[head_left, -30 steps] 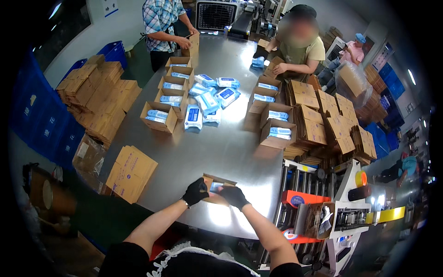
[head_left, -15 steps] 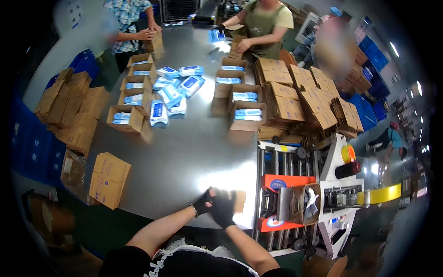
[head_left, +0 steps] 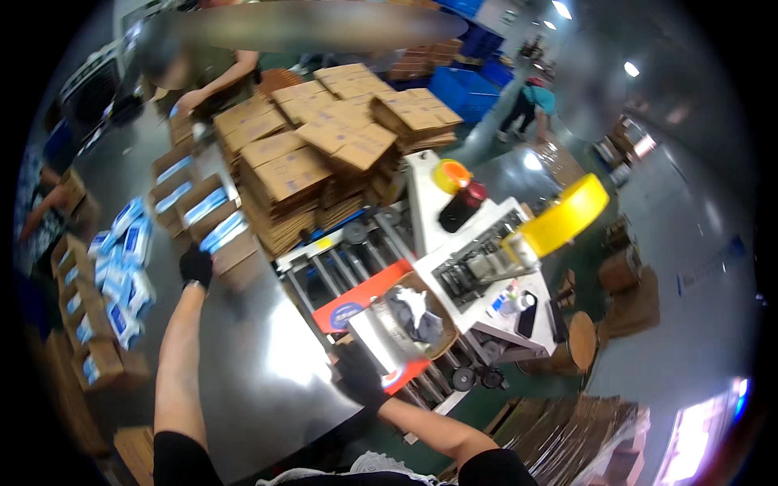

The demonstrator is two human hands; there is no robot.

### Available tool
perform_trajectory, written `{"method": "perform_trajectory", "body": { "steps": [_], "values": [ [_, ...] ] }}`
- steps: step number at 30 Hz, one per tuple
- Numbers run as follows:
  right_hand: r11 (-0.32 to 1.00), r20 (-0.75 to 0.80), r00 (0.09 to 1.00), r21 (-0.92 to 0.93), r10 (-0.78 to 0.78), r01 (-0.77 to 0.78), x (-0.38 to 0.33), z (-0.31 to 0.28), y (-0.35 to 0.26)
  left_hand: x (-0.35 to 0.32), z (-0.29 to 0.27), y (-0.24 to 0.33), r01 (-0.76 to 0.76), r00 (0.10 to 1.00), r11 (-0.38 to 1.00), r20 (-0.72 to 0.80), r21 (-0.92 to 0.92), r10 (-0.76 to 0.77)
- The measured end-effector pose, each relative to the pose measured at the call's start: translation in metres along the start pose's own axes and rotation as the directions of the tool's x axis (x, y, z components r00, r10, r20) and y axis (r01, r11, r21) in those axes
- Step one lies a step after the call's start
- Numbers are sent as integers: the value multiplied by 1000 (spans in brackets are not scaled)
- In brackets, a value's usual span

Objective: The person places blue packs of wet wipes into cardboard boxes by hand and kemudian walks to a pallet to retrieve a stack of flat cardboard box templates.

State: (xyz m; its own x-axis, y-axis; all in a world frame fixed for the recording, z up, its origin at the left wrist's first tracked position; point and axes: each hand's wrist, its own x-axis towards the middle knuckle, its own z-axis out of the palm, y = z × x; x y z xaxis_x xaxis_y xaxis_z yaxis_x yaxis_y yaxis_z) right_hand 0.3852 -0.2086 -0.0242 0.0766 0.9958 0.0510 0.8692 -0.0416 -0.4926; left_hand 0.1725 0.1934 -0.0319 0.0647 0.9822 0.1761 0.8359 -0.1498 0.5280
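The steel table (head_left: 267,356) fills the lower left of the frame. Its right edge runs diagonally from centre down to the lower middle, just beside the roller conveyor (head_left: 356,251). The middle of the table is bare, shiny metal; boxes crowd its left and upper borders.

The left hand (head_left: 195,266), in a black glove, is stretched out to left of centre and rests on a brown carton (head_left: 235,253) at the foot of a row of open cartons with blue packs (head_left: 203,209) inside. The fingers are curled over the carton's near edge; whether they truly grip it cannot be told through the blur.

The right hand (head_left: 359,374), also gloved, sits at lower centre at the table's edge, clasped on the corner of a red-and-white box (head_left: 369,312) lying on the conveyor.

A stack of flat cartons (head_left: 324,138) rises in the upper centre, and a yellow tape roll (head_left: 565,215) sits right of centre.
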Motion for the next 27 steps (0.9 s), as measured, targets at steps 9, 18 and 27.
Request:
{"method": "perform_trajectory", "body": {
  "steps": [9, 18, 27],
  "values": [
    [891, -132, 990, 440, -54, 107, 30, 62, -97, -199, -130, -110, -511, 845, 845, 276, 158, 459],
    [750, 270, 714, 399, -646, 528, 23, 103, -202, -335, -218, -161, -783, 331, 593, 680, -189, 655],
    [902, 238, 896, 316, -376, 295, 60, 132, -243, -371, -160, -200, -80, 997, 941, -49, -328, 67]
  ]
}}
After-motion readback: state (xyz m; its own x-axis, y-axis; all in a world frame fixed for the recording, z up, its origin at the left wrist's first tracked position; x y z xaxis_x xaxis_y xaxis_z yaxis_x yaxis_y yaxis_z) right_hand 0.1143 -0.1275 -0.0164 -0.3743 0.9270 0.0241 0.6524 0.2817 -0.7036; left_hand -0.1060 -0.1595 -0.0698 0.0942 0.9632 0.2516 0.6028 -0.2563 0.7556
